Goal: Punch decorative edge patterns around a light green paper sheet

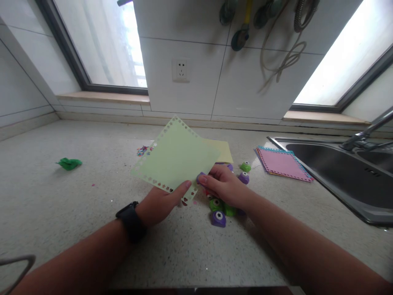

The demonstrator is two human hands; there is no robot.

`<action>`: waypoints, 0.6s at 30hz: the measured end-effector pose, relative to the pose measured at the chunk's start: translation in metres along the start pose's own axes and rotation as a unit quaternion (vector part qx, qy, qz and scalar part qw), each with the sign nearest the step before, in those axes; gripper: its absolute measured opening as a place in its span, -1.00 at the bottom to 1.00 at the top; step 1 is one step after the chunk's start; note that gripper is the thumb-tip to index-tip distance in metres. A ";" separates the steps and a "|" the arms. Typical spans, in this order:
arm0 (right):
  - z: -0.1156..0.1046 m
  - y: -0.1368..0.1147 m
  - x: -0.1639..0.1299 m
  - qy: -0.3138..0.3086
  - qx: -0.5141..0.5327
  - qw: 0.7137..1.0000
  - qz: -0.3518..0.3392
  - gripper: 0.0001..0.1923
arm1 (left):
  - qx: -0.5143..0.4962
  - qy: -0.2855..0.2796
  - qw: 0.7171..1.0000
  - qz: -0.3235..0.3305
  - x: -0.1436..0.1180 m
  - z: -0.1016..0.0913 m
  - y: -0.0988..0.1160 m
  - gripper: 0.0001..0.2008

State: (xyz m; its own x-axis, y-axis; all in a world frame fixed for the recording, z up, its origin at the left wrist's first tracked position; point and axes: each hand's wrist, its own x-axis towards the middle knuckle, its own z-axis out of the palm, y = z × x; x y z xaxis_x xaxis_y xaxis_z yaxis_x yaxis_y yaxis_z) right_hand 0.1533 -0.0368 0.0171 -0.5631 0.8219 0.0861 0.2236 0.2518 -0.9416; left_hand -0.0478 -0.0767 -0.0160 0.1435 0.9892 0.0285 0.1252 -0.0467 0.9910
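Observation:
My left hand pinches the near edge of a light green paper sheet with punched shapes along its borders, holding it tilted above the counter. My right hand grips a small purple craft punch pressed at the sheet's near right corner. A black watch sits on my left wrist. A pale yellow sheet lies flat behind the green one.
Several small green and purple punches lie by my right hand. A stack of pink and blue punched sheets sits beside the steel sink. Paper confetti and a green scrap lie on the speckled counter.

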 end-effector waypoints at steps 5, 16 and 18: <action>0.000 0.002 0.000 -0.014 -0.005 1.000 0.017 -0.62 | -0.005 0.031 0.999 -0.010 0.000 0.000 0.000 -0.80; 0.001 0.004 0.002 -0.008 -0.009 1.000 0.018 -0.62 | -0.044 0.049 0.998 -0.023 0.000 0.001 0.001 -0.84; 0.001 0.005 0.002 -0.009 -0.002 1.000 0.018 -0.63 | -0.055 0.068 0.996 -0.025 0.000 0.001 0.002 -0.84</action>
State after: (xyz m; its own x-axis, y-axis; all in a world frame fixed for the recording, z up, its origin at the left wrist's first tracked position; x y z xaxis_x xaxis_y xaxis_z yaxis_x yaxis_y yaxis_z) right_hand 0.1524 -0.0346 0.0125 -0.5684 0.8214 0.0464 0.2476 0.2246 -0.9425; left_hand -0.0468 -0.0773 -0.0139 0.0055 0.9999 -0.0113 0.0192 0.0112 0.9998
